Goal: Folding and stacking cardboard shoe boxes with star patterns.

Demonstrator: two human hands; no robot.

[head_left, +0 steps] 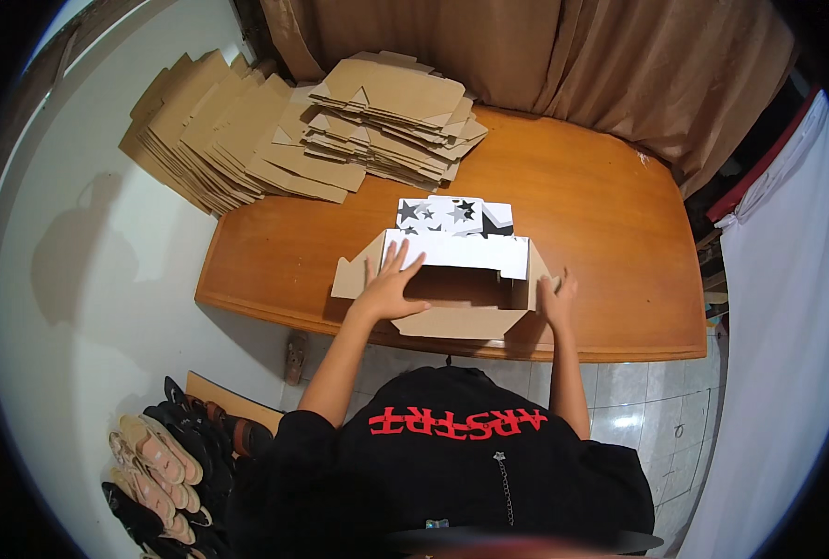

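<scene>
A partly folded cardboard box [456, 323] stands near the table's front edge, its brown flaps spread to the left, right and front. A plain white panel [456, 252] runs along its far side, above a dark opening. Just behind that panel is a white part printed with black and grey stars [442, 216]; whether it is joined to the box I cannot tell. My left hand [391, 289] rests with spread fingers on the box's left end, fingertips on the white panel. At the right end, my right hand [557, 300] has its bent fingers around the brown side flap.
Flat cardboard blanks lie stacked at the back left: a leaning row [219, 130] and a higher pile [386, 121] on the wooden table [619, 252]. A brown curtain [619, 74] hangs behind. Several sandals [158, 466] are on the floor at the lower left.
</scene>
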